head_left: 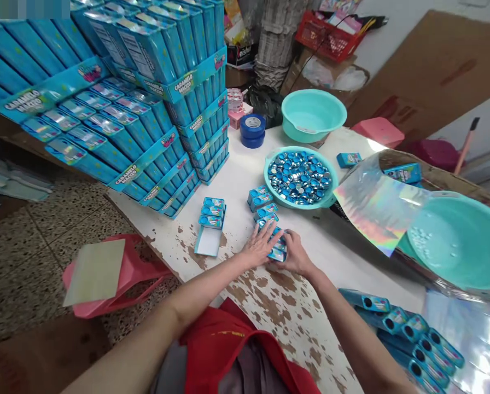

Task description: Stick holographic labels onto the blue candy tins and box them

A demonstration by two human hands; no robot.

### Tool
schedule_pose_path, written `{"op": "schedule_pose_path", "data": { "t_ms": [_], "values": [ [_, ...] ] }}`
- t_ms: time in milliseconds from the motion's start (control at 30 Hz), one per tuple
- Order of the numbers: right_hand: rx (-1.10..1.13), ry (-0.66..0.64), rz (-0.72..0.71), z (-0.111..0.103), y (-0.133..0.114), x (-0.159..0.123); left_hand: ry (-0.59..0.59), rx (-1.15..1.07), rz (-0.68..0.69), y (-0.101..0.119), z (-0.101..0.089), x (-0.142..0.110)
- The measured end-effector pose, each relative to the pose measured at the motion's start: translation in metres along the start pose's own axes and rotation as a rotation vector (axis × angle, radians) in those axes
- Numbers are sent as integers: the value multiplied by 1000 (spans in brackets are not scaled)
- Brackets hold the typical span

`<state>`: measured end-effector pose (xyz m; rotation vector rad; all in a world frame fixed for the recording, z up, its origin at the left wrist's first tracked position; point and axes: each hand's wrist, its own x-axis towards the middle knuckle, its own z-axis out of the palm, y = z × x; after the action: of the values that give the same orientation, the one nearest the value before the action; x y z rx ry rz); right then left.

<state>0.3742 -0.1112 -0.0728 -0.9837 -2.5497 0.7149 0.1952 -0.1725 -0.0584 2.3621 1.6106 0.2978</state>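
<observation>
In the head view, my left hand (pixel 260 244) lies over several small blue tins (pixel 278 253), its fingers across their tops. My right hand (pixel 296 253) curls around the same tins from the right side. Their lower part is hidden by my hands. Just beyond my fingers, more blue tins (pixel 260 198) with round blue caps stand in a row. To the left sits a shallow tray (pixel 208 242) with three capped tins at its far end and a bare white bottom at its near end. A turquoise basin (pixel 300 206) full of round metal caps (pixel 298 176) stands past the row.
Stacked trays of blue packs (pixel 146 164) rise at the left. Rolls of blue tape (pixel 252 131) and another turquoise basin (pixel 314 104) are at the back. On the right are a cardboard box (pixel 363 241), a basin of small pieces (pixel 474 235) and tins with dark openings (pixel 417 334).
</observation>
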Motion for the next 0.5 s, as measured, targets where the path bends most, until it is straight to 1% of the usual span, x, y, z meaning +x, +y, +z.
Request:
{"op": "schedule_pose_path", "data": {
  "t_ms": [67, 133, 233, 300, 333, 400, 500],
  "values": [
    [99, -20, -7, 7, -7, -17, -29, -1, 33, 4, 6, -8],
    [213, -20, 41, 14, -12, -32, -44, -15, 23, 8, 11, -24],
    [459, -51, 171, 17, -14, -42, -37, -41, -54, 19, 16, -41],
    [621, -61, 275, 16, -14, -41, -21, -63, -95, 28, 19, -44],
    [681, -46, 328, 16, -15, -39, -11, -72, -113, 33, 20, -44],
    [735, 30, 421, 18, -20, -34, 0, -84, -162, 42, 22, -42],
    [680, 155, 498, 26, -30, -24, -34, -75, -221, 48, 23, -33]
  ]
}}
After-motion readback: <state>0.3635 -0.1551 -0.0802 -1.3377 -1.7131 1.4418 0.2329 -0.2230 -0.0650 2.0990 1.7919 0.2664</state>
